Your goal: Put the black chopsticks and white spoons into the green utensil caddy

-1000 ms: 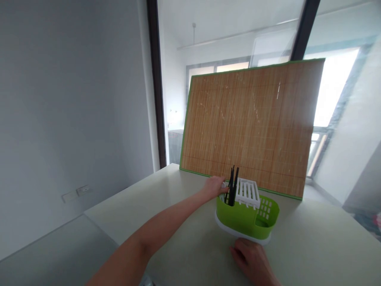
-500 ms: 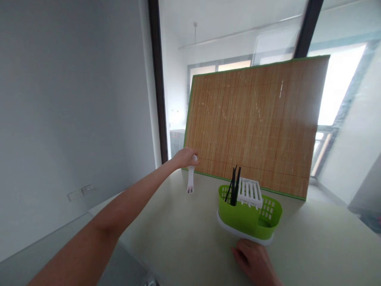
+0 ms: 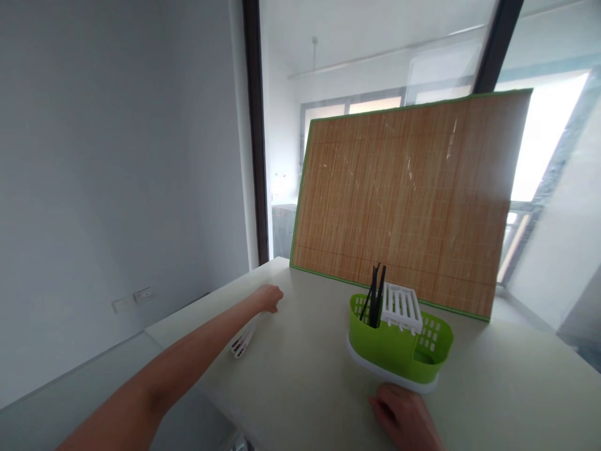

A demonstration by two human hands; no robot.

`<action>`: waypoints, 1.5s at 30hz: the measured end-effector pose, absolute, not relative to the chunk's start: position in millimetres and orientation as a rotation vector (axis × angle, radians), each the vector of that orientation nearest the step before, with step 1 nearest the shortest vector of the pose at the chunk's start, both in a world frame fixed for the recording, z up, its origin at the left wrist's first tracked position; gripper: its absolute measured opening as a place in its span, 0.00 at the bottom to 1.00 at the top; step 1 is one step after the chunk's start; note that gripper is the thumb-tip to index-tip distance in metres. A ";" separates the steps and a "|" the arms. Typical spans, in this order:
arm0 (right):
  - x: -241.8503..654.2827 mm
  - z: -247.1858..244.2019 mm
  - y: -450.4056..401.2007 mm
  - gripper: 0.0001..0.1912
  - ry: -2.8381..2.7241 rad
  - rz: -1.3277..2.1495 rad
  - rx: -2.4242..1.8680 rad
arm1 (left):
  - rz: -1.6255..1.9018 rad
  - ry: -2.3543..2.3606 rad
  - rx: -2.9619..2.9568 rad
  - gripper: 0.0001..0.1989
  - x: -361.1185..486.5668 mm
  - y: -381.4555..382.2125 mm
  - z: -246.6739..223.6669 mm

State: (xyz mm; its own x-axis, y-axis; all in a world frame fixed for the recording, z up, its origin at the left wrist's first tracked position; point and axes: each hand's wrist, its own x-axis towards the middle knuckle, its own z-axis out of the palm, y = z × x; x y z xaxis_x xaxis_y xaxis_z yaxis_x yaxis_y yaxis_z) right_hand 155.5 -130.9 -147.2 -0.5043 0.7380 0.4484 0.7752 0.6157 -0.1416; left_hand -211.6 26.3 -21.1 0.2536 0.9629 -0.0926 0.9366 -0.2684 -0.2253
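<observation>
A: Head view, only one we have. Where do we put the left hand?
B: Low over the left part of the pale tabletop, fingers bent. White utensils run from under it toward us, marked handle ends nearest, slanting beside the forearm. Far ends hidden, so we can't tell gripped or let go.
A: Right hand?
B: Fingers curled into a loose fist on the tabletop, just in front of the green basket. Whether it touches the white base, we can't say.
A: Basket contents?
B: We see thin black sticks leaning in the left compartment, a white slotted rack across the middle top.
A: Behind?
B: Bamboo panel, green-edged, tilted up at the back of the tabletop.
</observation>
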 end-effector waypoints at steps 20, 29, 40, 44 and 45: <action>153.8 -149.1 -132.0 0.14 -2.427 0.025 -1.267 | 0.093 -1.931 -2.270 0.24 -229.7 9.6 -78.0; 150.4 -151.7 -132.4 0.14 -2.464 0.089 -1.318 | -0.797 -1.846 -2.316 0.23 -170.4 18.4 -28.3; 153.6 -155.6 -129.3 0.13 -2.384 0.095 -1.357 | -1.470 -1.687 -3.018 0.31 25.0 53.7 8.9; 153.4 -157.1 -128.2 0.13 -2.380 0.086 -1.361 | -1.568 -1.864 -3.059 0.30 44.4 57.7 3.8; 153.1 -156.9 -128.1 0.13 -2.381 0.084 -1.358 | -1.568 -1.890 -3.061 0.29 46.2 57.7 3.0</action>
